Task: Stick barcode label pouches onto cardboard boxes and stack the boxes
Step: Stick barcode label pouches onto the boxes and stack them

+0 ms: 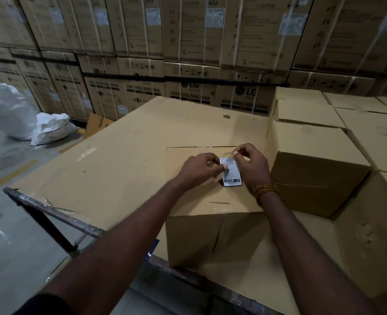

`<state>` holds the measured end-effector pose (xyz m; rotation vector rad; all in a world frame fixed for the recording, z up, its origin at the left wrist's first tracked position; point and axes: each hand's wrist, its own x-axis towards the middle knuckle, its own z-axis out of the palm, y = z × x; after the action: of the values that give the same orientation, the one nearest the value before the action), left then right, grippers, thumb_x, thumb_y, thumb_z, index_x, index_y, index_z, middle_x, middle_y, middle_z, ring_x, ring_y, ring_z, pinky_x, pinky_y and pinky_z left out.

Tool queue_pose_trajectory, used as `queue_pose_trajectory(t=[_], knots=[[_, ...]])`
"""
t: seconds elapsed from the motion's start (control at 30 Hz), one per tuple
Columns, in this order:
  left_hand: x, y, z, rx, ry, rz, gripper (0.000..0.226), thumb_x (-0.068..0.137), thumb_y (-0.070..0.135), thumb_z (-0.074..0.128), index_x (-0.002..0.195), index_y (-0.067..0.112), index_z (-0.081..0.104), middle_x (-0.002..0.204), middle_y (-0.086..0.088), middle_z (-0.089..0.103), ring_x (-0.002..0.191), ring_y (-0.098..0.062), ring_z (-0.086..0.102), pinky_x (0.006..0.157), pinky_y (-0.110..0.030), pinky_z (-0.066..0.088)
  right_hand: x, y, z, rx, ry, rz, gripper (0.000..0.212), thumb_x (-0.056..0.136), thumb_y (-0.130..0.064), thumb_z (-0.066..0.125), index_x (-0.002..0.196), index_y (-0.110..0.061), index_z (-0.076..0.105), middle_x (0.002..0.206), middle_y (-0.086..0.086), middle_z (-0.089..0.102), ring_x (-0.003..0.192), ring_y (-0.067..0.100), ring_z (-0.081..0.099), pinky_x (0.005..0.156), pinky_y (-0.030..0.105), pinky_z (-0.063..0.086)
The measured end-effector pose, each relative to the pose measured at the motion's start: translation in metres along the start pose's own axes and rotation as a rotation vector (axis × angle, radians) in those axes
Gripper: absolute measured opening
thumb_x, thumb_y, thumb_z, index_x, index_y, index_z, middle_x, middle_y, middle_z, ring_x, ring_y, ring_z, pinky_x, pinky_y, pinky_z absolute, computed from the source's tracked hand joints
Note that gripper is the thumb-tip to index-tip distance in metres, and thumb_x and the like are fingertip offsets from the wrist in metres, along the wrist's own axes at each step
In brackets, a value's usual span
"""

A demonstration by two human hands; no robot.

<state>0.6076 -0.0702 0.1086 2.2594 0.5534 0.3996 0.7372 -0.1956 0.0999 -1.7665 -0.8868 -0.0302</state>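
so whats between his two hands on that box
The barcode label pouch, pinched at its top edge by the left hand and right hand; head view.

White barcode label pouch (231, 171) – flat on top of closed brown cardboard box (210, 233), between both hands, barcode end toward the wrists. More brown cardboard boxes (320, 142) stacked right of the right hand.

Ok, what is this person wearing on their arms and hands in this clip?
Both forearms are bare and neither hand wears a glove. The right wrist carries a band of orange-brown thread wound round it several times. A dark short sleeve shows at the left upper arm. No watch or rings are visible.
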Motion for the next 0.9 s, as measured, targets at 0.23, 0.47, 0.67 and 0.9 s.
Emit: queue_pose_trajectory(t=[0.23, 0.47, 0.67, 0.9], knots=[[-0.002, 0.01, 0.013, -0.29, 0.085, -0.053, 0.016, 0.089, 0.028, 0.068, 0.082, 0.013, 0.069, 0.076, -0.003, 0.074, 0.065, -0.012, 0.066, 0.069, -0.034, 0.052, 0.0, -0.002, -0.01, 0.163, -0.071, 0.135, 0.018, 0.097, -0.023, 0.058, 0.115, -0.021, 0.062, 0.104, 0.002, 0.066, 0.095, 0.012, 0.066, 0.069, 0.019, 0.053], [-0.007, 0.01, 0.011, -0.523, 0.053, -0.078, 0.014, 0.091, 0.021, 0.07, 0.086, 0.008, 0.068, 0.09, -0.011, 0.077, 0.081, -0.03, 0.075, 0.077, -0.046, 0.058, -0.009, -0.003, -0.017, 0.128, -0.2, 0.179, 0.025, 0.103, -0.028, 0.043, 0.114, -0.028, 0.066, 0.111, -0.001, 0.07, 0.104, 0.018, 0.066, 0.091, 0.05, 0.055], [-0.009, 0.012, 0.005, -0.628, 0.097, -0.089, 0.007, 0.093, 0.012, 0.068, 0.087, 0.008, 0.067, 0.098, -0.015, 0.076, 0.09, -0.025, 0.075, 0.08, -0.037, 0.059, -0.02, -0.006, -0.023, -0.036, -0.27, 0.118, 0.032, 0.099, -0.012, 0.046, 0.12, -0.018, 0.07, 0.116, 0.0, 0.07, 0.107, 0.014, 0.064, 0.085, 0.021, 0.05], [0.001, -0.005, -0.022, -0.649, 0.277, -0.175, 0.007, 0.095, 0.01, 0.064, 0.09, 0.008, 0.068, 0.076, -0.007, 0.068, 0.055, -0.011, 0.06, 0.05, -0.022, 0.045, -0.045, -0.016, -0.024, -0.531, -0.513, -0.031, 0.045, 0.103, -0.027, 0.044, 0.146, -0.013, 0.047, 0.156, 0.005, 0.037, 0.142, 0.02, 0.036, 0.115, 0.025, 0.024]])
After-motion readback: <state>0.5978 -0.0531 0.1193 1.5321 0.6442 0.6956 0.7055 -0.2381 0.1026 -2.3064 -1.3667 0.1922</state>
